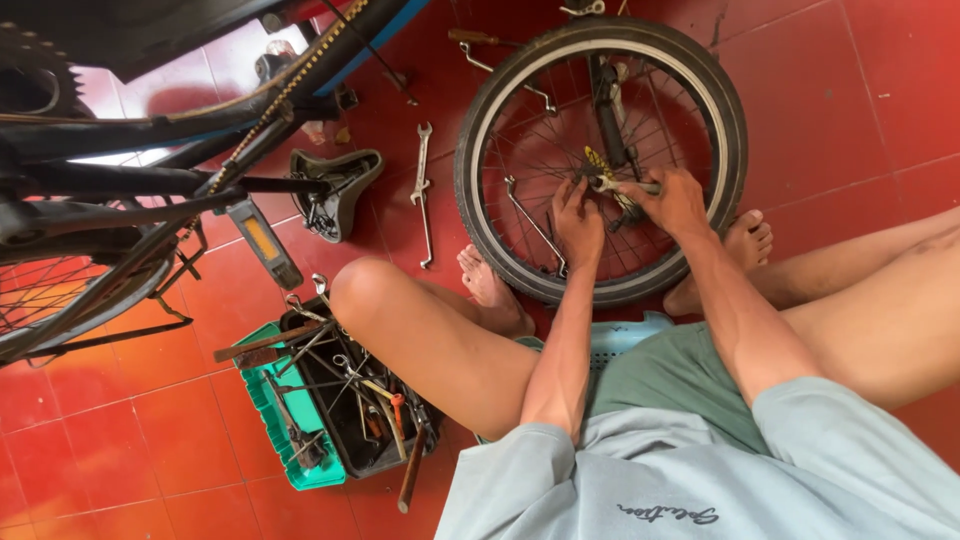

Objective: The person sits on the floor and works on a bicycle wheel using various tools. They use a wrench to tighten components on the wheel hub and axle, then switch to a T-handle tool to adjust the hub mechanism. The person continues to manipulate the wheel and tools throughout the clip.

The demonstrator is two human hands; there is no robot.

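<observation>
A bicycle wheel (520, 70) is laid flat on the red tiled floor (850, 90), between the bare feet. At its hub (608, 183), a spanner (622, 185) is gripped in the right hand (672, 200), fingers curled tight, wrist bent down over the spokes. The left hand (577, 218) is pressed on the spokes just beside the hub, fingers closed, forearm held straight. A long wrench (424, 190) is seen left of the wheel, a saddle (335, 190) beyond it, and a green tool tray (262, 400) by the left knee.
</observation>
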